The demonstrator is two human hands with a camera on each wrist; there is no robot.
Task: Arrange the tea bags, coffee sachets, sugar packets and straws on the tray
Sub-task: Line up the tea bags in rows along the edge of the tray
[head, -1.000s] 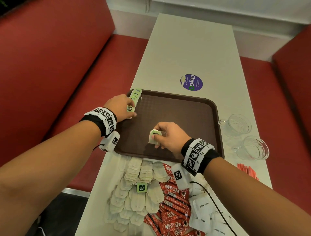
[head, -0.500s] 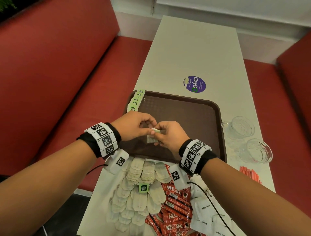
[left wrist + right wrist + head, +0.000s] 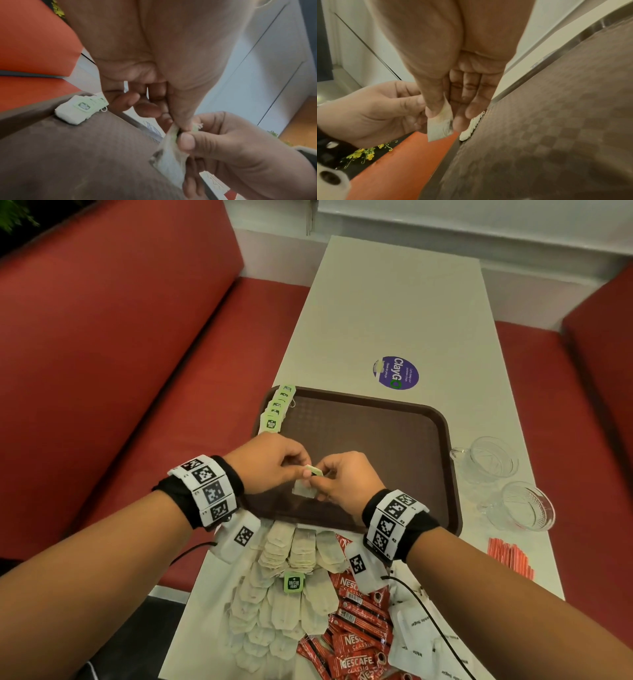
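Note:
Both hands meet over the near part of the brown tray (image 3: 383,440) and pinch one tea bag (image 3: 305,490) with its green tag (image 3: 314,470). My left hand (image 3: 274,463) pinches the tag end from the left; my right hand (image 3: 346,481) holds the bag from the right. In the left wrist view the tea bag (image 3: 173,155) hangs between the thumbs. The right wrist view shows the tea bag (image 3: 441,125) under my thumb. A row of tea bags (image 3: 278,410) lies along the tray's far left rim.
Near the table edge lie a heap of tea bags (image 3: 284,594), red coffee sachets (image 3: 356,631) and white sugar packets (image 3: 418,635). Red straws (image 3: 510,556) lie at the right. Two glass cups (image 3: 493,460) (image 3: 524,505) stand right of the tray. Red benches flank the table.
My left hand left the row of tea bags at the tray's far left and came to the right hand. Both now pinch the tea bag that the right hand held alone.

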